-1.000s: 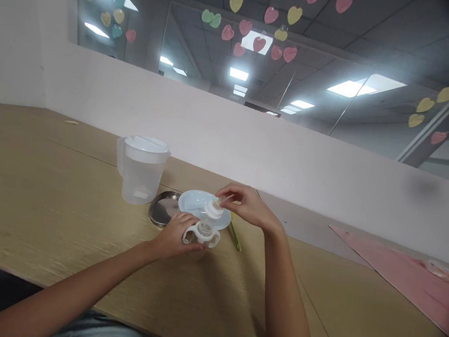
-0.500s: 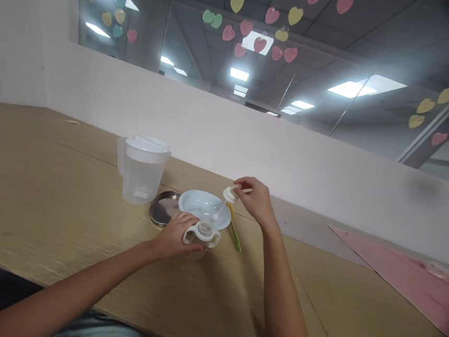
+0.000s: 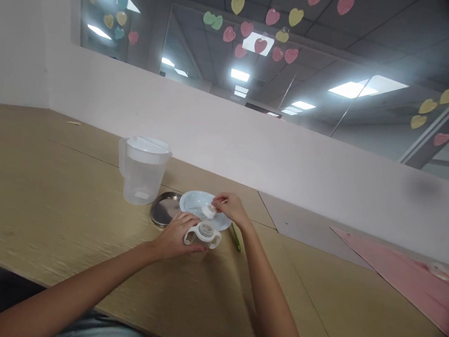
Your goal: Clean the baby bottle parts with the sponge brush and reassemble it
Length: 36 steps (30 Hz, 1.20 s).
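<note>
Two hands meet as the right hand [image 3: 231, 209] drops to the plate [image 3: 189, 203], pinching a white cap [image 3: 208, 211]; the left hand [image 3: 174, 234] grips a handled cup [image 3: 203, 236].

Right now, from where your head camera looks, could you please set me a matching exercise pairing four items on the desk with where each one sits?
Items:
1. Lidded plastic pitcher
2. Round steel dish
3. Slim green utensil
4. Two-handled bottle

Places:
A. Gripped by the left hand
B. Lying on the desk, right of the pale blue plate
C. Standing upright, leftmost of the group
D. Flat, just left of the plate

Pairs: 1-C, 2-D, 3-B, 4-A
</note>
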Tool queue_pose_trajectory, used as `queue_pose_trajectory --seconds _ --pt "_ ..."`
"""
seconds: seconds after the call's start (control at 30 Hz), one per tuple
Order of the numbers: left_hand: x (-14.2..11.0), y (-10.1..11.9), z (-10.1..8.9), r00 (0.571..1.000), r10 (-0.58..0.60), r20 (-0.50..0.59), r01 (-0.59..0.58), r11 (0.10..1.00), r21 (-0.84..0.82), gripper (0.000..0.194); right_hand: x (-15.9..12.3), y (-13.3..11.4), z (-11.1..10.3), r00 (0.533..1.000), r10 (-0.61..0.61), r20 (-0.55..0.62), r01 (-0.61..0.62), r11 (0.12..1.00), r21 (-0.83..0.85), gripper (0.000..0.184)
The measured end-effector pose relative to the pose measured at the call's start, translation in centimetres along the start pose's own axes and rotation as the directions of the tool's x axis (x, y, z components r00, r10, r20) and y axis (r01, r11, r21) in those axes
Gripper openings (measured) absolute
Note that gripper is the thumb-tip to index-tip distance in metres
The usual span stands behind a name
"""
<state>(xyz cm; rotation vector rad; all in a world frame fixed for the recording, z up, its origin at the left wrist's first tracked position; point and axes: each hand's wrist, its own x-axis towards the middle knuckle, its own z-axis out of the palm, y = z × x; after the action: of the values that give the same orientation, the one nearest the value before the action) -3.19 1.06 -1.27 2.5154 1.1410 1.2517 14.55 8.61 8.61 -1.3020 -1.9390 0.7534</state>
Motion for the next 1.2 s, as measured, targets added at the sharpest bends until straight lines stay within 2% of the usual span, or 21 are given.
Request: queue_pose_trajectory --seconds 0.07,0.13,0.3,0.5,0.77,0.93,1.0,1.1,1.2 --pt "0.0 0.0 0.0 1.000 -0.005 -0.009 0.005 1.000 0.024 0.063 0.1 0.3 0.6 0.995 0.079 0.054 -0.086 0.985 0.149 0.003" --pt "-0.1 0.0 0.0 1.000 -0.018 -0.017 0.019 0.998 0.060 0.063 0.2 0.6 0.9 0.989 0.117 0.087 -0.134 0.967 0.219 0.003" --pt "-0.2 0.2 0.0 0.998 -0.061 -0.024 0.064 0.991 0.115 0.067 0.2 1.0 0.9 0.978 0.165 0.131 -0.200 0.921 0.334 0.002" --pt "-0.3 0.2 0.1 0.997 -0.077 -0.021 0.079 0.994 0.079 0.076 0.2 1.1 0.9 0.965 0.201 0.170 -0.254 0.880 0.402 0.002" --pt "-0.3 0.3 0.1 0.996 -0.087 -0.013 0.087 0.995 0.053 0.075 0.5 1.4 1.4 0.970 0.230 0.074 -0.239 0.870 0.431 0.007" --pt "-0.2 0.4 0.1 0.996 -0.081 -0.021 0.082 0.996 0.046 0.071 0.8 2.0 0.3 0.956 0.266 -0.120 -0.195 0.888 0.415 0.008" --pt "-0.2 0.4 0.1 0.996 -0.081 -0.022 0.082 0.996 0.042 0.070 0.7 2.1 -0.5 0.949 0.268 -0.164 -0.185 0.899 0.397 0.012" --pt "-0.2 0.3 0.1 0.997 -0.077 -0.017 0.077 0.996 0.038 0.069 0.5 1.7 -1.2 0.950 0.256 -0.176 -0.176 0.911 0.372 0.021" --pt "-0.2 0.3 0.1 0.997 -0.078 -0.014 0.078 0.996 0.036 0.069 0.2 0.9 -1.2 0.963 0.233 -0.135 -0.173 0.920 0.351 0.027"
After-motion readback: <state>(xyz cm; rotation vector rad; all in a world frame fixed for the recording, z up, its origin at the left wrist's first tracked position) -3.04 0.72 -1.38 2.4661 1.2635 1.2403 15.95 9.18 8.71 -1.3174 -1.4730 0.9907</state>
